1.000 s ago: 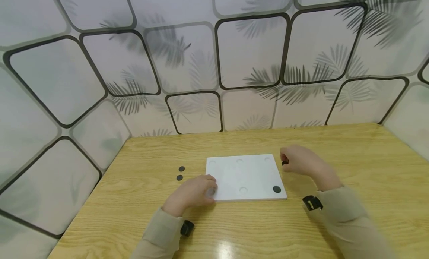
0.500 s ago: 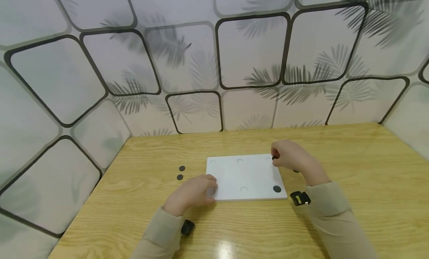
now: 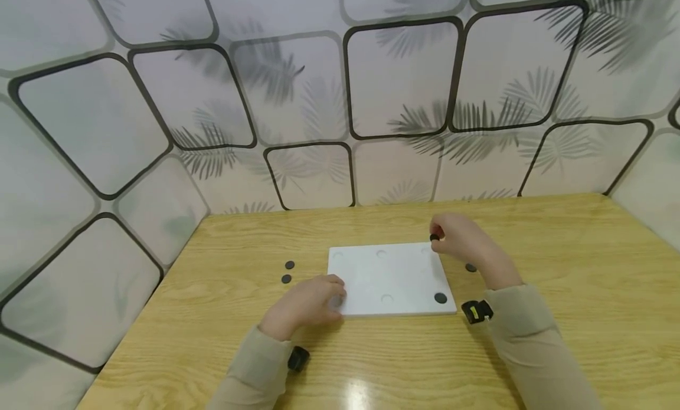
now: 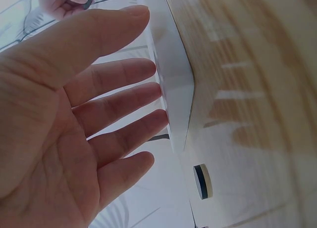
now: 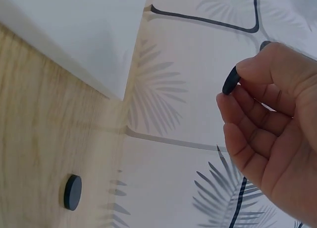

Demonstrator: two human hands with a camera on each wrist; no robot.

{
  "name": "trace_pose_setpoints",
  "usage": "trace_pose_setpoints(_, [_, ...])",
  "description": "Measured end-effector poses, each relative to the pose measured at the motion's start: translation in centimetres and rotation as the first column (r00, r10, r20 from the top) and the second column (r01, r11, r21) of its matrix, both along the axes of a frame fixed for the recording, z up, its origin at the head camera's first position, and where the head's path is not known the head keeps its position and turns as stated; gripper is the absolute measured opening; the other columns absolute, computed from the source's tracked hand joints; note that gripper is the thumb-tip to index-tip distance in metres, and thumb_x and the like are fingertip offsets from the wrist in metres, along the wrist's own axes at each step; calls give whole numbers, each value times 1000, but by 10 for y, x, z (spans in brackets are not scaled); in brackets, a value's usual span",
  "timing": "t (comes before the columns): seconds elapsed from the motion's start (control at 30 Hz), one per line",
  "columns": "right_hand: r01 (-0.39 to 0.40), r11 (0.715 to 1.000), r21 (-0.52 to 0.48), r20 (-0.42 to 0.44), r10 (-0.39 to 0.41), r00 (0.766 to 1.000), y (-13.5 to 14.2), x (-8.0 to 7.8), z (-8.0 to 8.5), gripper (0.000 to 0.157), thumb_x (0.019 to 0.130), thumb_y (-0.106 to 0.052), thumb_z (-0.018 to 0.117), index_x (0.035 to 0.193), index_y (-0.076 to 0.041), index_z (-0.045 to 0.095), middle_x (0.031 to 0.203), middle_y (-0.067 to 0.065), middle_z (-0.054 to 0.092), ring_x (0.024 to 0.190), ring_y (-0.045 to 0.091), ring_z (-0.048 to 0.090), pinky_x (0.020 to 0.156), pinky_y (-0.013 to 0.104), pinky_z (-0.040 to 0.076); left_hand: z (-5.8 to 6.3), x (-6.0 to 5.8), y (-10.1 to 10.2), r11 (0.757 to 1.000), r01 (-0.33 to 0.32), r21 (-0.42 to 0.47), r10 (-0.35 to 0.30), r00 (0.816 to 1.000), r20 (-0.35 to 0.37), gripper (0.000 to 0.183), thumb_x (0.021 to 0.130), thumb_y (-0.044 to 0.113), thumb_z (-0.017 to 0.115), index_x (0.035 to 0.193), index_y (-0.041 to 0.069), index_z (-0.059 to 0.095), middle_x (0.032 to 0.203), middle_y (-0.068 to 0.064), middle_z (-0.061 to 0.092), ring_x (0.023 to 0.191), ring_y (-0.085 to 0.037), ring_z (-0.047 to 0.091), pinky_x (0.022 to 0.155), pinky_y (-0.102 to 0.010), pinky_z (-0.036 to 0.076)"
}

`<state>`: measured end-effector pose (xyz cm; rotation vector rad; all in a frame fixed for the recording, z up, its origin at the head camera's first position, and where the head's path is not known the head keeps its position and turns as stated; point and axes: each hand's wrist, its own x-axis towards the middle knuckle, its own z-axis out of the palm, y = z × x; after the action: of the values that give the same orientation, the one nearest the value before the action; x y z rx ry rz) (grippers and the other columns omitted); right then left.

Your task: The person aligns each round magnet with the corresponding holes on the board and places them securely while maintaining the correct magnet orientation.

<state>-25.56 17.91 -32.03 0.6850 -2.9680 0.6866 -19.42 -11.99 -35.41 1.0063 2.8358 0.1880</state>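
Observation:
A white board [image 3: 393,277] with shallow round recesses lies on the wooden table. One black disc [image 3: 440,298] sits in its front right recess. Over the board's back right corner, my right hand [image 3: 461,239] pinches another black disc [image 5: 231,80] between thumb and fingertips, held on edge and apart from the board in the right wrist view. At the board's left side is my left hand [image 3: 305,302], its fingers spread and relaxed. Those fingertips [image 4: 159,118] touch the board edge in the left wrist view, and nothing is gripped.
Two black discs, a rear one [image 3: 289,265] and a front one [image 3: 286,278], lie left of the board on the table [image 3: 212,339]. One more disc [image 3: 470,268] lies to the right, beside my right forearm. A patterned wall [image 3: 319,103] rises behind the table.
My right hand has moved left with its disc, from beside the board to above its back right corner, uncovering a disc on the table. My left hand has stayed in place.

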Motion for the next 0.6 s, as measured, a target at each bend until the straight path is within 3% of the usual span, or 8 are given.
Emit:
trace_pose_setpoints(0.4, [4,999,-47,-65,-7,998,-3,-17,0,11,77,-4,62,85,-1,55,80,9,53,74,24,47,66,38,41,-4,-2,-3,999,42,0,-42,999,-1,30,74,24,70,98,7,64,110,-5,56,99,-19,53,83,-28,44])
trace_pose_setpoints(0.6, [-7,999,-54,-68,4,998,-4,-20,1,11,77,-3,62,85,0,55,80,8,53,74,24,48,66,38,41,-3,-3,-1,999,3,-32,-2,1000,4,32,74,27,70,100,9,64,114,-3,54,102,-18,52,84,-27,43])
